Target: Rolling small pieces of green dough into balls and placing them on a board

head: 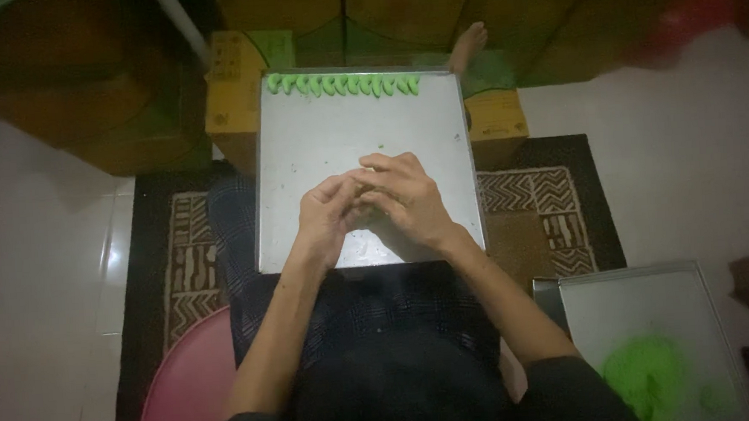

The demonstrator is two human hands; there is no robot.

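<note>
Here, left hand (pixel 323 215) and right hand (pixel 404 199) meeting over a bare steel baking tray (pixel 303 154), fingers curled together, whatever they pinch hidden, row of small green curved dough pieces (pixel 342 84) along the tray's far edge

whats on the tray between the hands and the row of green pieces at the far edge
Mostly bare metal. In the head view, the tray shows only a few tiny green specks between the hands and the row of green pieces.
</note>
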